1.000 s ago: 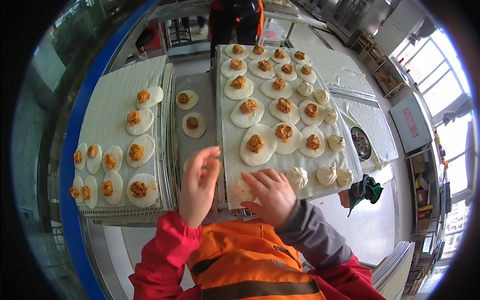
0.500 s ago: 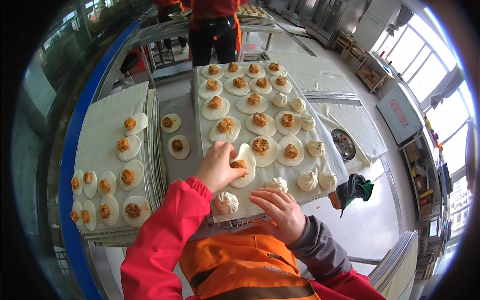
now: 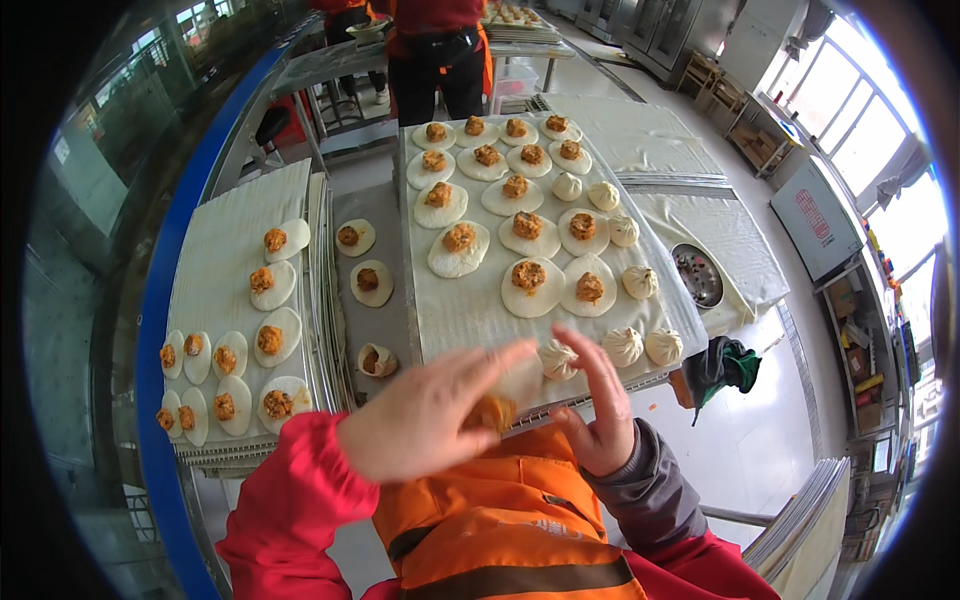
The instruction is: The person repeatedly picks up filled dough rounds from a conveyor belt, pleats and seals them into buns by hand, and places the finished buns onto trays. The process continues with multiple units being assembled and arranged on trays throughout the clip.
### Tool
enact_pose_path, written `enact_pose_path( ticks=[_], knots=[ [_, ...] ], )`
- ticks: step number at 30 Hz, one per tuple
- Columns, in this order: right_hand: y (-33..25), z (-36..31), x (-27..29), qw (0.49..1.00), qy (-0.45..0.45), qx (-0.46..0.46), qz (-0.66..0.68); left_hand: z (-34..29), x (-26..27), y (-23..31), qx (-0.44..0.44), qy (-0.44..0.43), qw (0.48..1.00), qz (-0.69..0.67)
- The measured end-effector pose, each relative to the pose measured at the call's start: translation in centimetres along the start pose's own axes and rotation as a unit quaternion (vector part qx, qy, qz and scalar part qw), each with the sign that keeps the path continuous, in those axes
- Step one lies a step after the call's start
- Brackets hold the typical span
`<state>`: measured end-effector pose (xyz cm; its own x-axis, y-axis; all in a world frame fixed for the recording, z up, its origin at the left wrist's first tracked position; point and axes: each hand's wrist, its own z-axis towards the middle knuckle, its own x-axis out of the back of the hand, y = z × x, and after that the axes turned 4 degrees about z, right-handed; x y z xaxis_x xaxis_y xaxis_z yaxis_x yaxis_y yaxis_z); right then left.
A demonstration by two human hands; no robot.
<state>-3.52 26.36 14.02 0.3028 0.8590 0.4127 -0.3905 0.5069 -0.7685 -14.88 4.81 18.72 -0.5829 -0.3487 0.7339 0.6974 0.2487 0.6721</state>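
Observation:
My left hand (image 3: 425, 412), smeared by motion, is near the front edge of the cloth-lined tray (image 3: 460, 325). A dough wrapper with orange-brown filling (image 3: 492, 413) is held under its fingers; most of the dough is hidden. To its right, my right hand (image 3: 600, 405) has its fingers apart and nothing in them. A pleated bun (image 3: 558, 360) sits just beyond the fingertips. Several finished buns, such as this pleated bun (image 3: 640, 282), line the tray's right side. Flat rounds topped with filling, like this filled wrapper (image 3: 527, 285), cover the middle and far part.
At left, a stack of cloth-covered boards (image 3: 225, 240) bears several filled wrappers. A partly gathered wrapper (image 3: 377, 361) lies on the grey surface between stack and tray. A round metal pan (image 3: 697, 275) stands to the right. Beyond the tray, a person (image 3: 435, 60) stands at another table.
My left hand has lifted a filled wrapper off the tray and drawn it back toward me. My right hand has turned and moved slightly right, its fingers now raised.

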Motion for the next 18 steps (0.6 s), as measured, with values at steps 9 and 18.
enact_pose_path(
  ticks=[9, 18],
  knots=[
    [0.4, -8.9, -5.3, 0.819, -0.03, -0.355, 0.449, -7.9, -11.4, 1.1, 0.172, 0.09, 0.611, -0.767],
    [4.1, -10.0, -6.4, 0.952, -0.184, -0.203, 0.133, -12.3, -18.1, -0.9, 0.339, 0.184, 0.667, -0.637]
  ],
)
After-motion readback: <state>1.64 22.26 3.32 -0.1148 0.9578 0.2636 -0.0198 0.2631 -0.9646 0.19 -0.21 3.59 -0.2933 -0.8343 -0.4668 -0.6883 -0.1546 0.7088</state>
